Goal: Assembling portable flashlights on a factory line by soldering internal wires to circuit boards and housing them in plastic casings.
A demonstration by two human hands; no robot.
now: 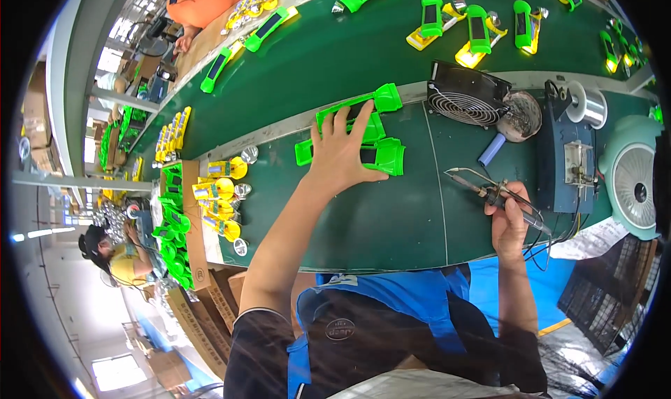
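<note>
My left hand (337, 151) lies across several bright green plastic flashlight casings (388, 158) with dark panels. Its fingers are spread over them and the thumb rests by the nearest casing. The casings lie side by side on the green worktop (335, 224), partly hidden under the hand. To the right, my right hand (509, 221) is closed around a soldering iron (493, 195), whose bent metal tip points left, above the worktop. A blue cylinder (492, 150) lies just beyond that tip.
Yellow flashlight inserts (221, 189) stand at left, beside a carton (199, 245) of green casings. A black fan (465, 95), a round bowl (521, 116), a blue soldering unit (559, 172), a solder spool (588, 105) and a teal fan (632, 179) line the right. Beyond runs a green conveyor (307, 63).
</note>
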